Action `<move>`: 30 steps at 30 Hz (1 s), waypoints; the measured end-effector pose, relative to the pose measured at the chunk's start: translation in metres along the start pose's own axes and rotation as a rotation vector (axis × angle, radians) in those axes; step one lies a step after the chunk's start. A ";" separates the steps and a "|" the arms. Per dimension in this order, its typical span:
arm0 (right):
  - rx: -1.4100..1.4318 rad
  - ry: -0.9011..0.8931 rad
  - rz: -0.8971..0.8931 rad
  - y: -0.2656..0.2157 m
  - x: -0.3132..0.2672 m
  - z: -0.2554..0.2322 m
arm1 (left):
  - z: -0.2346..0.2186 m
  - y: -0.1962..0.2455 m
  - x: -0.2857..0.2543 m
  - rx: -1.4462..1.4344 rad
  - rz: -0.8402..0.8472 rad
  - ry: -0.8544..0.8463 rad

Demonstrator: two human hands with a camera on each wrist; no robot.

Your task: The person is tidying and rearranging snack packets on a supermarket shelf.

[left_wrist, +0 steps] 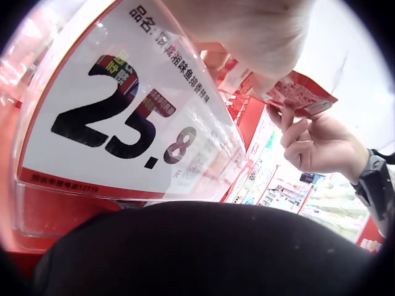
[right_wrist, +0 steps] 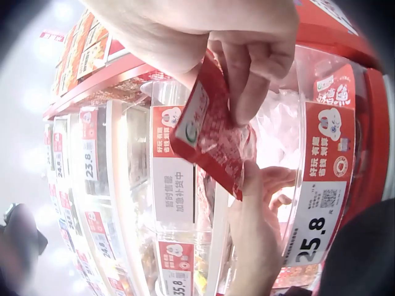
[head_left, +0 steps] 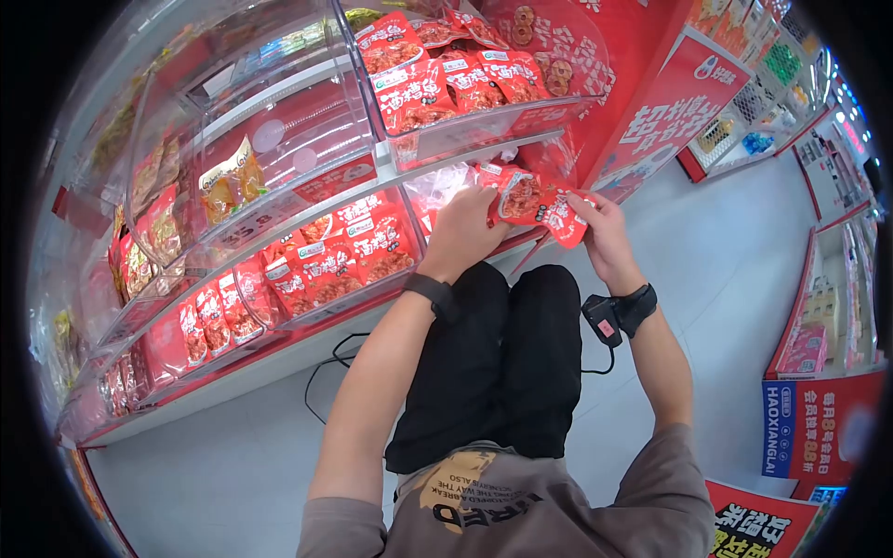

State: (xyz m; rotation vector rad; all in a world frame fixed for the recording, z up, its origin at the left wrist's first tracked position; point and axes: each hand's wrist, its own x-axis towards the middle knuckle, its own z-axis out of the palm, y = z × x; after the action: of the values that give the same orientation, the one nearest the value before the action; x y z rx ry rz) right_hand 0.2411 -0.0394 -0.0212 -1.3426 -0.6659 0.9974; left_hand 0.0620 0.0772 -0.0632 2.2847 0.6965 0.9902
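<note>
A red snack packet (head_left: 523,197) with white lettering and a picture of food is held between the two hands, in front of a shelf bin. The left hand (head_left: 460,232) pinches its left side, thumb toward the wearer. At the opposite end, the right hand (head_left: 609,244) grips the packet between thumb and fingers. From the right wrist, the packet (right_wrist: 213,132) appears tilted, with the left hand (right_wrist: 256,228) at its lower edge. Crumpled clear plastic (head_left: 442,189) lies in the bin just beyond the left hand.
Similar red packets (head_left: 409,93) fill an upper clear bin, and more packets (head_left: 326,270) stand in a lower bin to the left. A 25.8 price sign (left_wrist: 123,111) fronts the shelf close to the left wrist. A black cable (head_left: 321,381) lies on the floor.
</note>
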 end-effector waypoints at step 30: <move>-0.100 -0.017 -0.530 -0.154 0.047 0.083 | 0.003 0.000 -0.002 0.070 -0.068 -0.076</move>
State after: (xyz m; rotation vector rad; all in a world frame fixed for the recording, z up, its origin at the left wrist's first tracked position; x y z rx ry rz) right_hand 0.2220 0.0505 0.1344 -1.1537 -1.0296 0.5522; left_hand 0.0628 0.0746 -0.0659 2.3298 0.7830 0.8548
